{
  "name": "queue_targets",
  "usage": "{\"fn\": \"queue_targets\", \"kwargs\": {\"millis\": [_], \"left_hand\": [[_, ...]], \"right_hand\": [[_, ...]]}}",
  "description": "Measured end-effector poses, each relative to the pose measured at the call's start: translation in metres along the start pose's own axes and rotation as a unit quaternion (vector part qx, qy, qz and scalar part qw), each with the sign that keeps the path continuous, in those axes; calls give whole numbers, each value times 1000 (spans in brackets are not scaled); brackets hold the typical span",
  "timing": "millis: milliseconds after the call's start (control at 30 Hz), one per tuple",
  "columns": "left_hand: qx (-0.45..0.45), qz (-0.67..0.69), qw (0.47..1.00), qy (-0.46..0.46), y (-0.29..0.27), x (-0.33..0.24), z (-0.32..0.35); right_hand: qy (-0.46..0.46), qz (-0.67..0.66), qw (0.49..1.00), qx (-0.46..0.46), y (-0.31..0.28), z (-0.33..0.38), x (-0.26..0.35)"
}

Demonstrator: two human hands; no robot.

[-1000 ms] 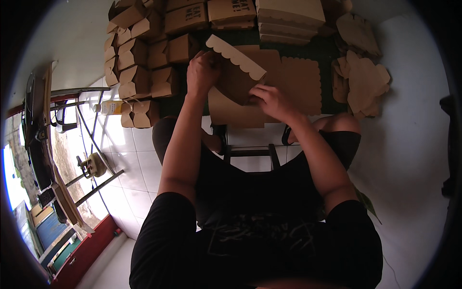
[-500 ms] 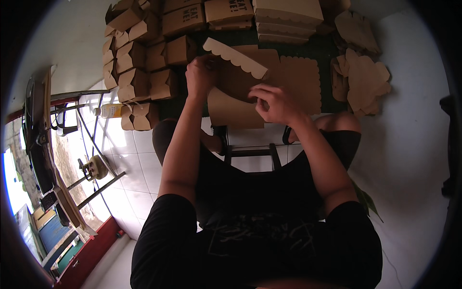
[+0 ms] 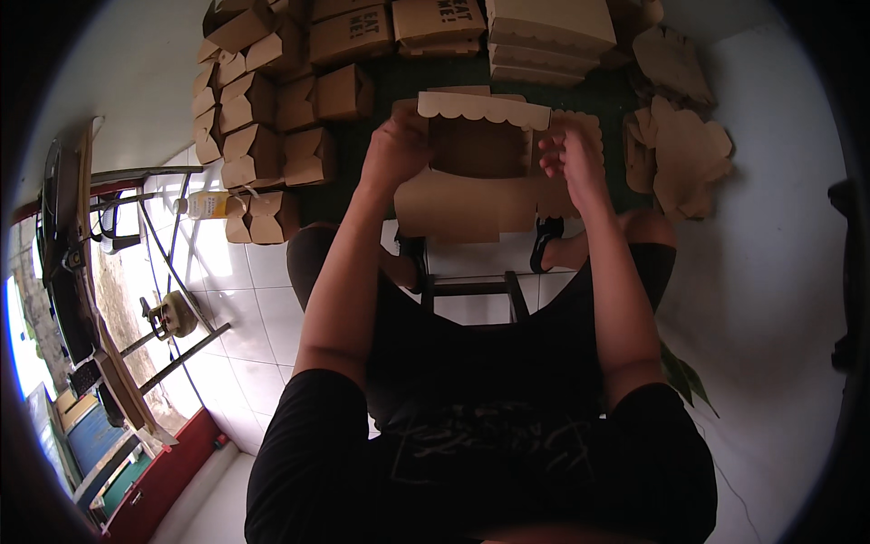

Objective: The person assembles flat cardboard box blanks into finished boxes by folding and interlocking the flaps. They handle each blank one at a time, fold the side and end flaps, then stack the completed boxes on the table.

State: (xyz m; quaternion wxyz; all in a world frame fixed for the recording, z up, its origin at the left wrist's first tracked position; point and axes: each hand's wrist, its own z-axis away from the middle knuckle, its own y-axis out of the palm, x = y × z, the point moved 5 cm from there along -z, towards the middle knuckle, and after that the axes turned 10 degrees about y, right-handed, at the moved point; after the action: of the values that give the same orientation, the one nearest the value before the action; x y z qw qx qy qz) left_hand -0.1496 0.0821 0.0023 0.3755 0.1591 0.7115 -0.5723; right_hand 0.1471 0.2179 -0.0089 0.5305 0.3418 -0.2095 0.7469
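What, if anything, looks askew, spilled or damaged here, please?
The brown cardboard pieces on the right look askew: they overlap at uneven angles, unlike the neater stack of scalloped boxes at the far side. The partly folded box between the left hand and right hand shows no evident tear, and I see no spill.

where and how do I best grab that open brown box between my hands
Probably grip the box at its left and right ends, from both sides: it sits crosswise, the scalloped strip overhangs its far edge, and a flat sheet lies underneath.
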Motion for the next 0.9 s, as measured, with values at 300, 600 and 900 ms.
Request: {"fn": "queue_targets", "kwargs": {"millis": [300,600,900], "left_hand": [[-3,266,957,-118,-26,-8,-7],[21,402,877,-263,-26,-39,-3],[29,448,849,-279,-20,-32,-3]], "right_hand": [[86,-119,984,96,12,-5,3],[108,-212,958,159,11,-1,16],[118,-218,955,164,13,0,22]]}}
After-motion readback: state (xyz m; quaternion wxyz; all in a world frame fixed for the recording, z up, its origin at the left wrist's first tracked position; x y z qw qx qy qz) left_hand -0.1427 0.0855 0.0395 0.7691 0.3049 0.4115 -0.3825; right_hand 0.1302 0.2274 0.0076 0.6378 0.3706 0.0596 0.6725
